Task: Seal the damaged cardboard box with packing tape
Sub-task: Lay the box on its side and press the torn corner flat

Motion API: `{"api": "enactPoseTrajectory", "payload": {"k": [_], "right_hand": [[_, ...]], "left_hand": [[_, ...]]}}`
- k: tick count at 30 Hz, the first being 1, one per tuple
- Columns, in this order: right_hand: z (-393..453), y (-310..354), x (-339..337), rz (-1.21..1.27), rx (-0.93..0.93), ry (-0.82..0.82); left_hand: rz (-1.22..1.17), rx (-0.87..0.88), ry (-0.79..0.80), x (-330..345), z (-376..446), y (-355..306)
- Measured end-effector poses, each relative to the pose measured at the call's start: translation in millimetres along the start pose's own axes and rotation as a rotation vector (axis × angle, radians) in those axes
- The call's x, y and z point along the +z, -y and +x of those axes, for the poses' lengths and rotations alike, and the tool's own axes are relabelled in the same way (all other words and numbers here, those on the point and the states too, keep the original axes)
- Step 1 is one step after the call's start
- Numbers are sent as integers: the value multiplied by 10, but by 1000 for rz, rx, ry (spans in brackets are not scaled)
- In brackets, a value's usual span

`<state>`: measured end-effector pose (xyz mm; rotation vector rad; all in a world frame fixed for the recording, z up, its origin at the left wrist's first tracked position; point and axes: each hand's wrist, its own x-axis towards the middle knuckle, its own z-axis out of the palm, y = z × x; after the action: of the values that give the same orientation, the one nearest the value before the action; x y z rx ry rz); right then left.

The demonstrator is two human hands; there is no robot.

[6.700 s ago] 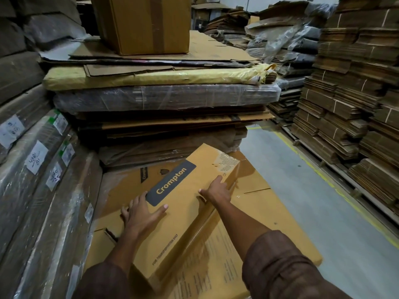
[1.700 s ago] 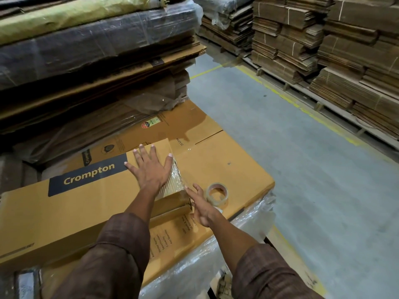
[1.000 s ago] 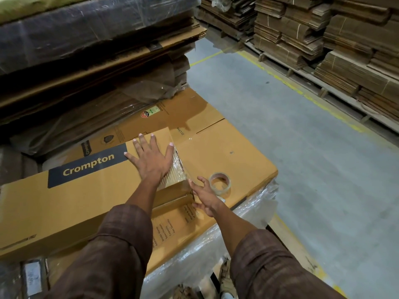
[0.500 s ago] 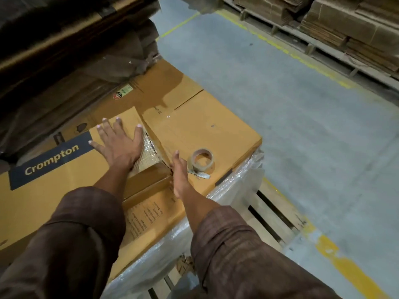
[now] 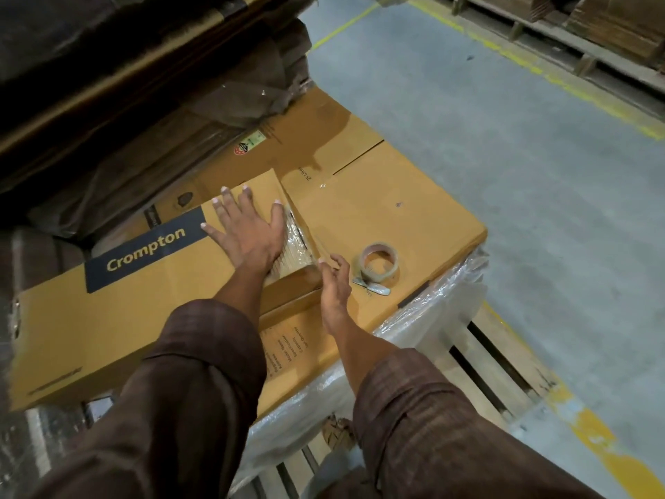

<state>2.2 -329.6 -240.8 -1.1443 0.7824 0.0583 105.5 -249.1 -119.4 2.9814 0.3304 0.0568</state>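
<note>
At frame centre, the flat left hand (image 5: 248, 234) presses the long tan Crompton cardboard box (image 5: 144, 304) while the right hand (image 5: 334, 282) pinches clear tape at its torn end; sealing appears partial, with the beige tape roll (image 5: 378, 262) alongside.

A stack of flattened cartons (image 5: 388, 210), wrapped in clear plastic film (image 5: 414, 340) at its sides, serves as the working surface and rests on a wooden pallet (image 5: 493, 361), which stands on the grey concrete floor (image 5: 539, 174) marked with yellow lines. Directly on the top carton lies the long Crompton box (image 5: 144, 304), its near end toward the stack's edge, and just beside that end lies a roll of packing tape (image 5: 378, 262), flat on its side
</note>
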Motion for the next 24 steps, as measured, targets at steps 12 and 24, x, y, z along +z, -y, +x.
{"api": "enactPoseTrajectory", "payload": {"k": [12, 24], "right_hand": [[-505, 154, -137, -431, -382, 36], [-129, 149, -283, -607, -455, 107]], "left_hand": [[-14, 22, -3, -42, -1, 16], [-4, 35, 15, -62, -14, 23]]}}
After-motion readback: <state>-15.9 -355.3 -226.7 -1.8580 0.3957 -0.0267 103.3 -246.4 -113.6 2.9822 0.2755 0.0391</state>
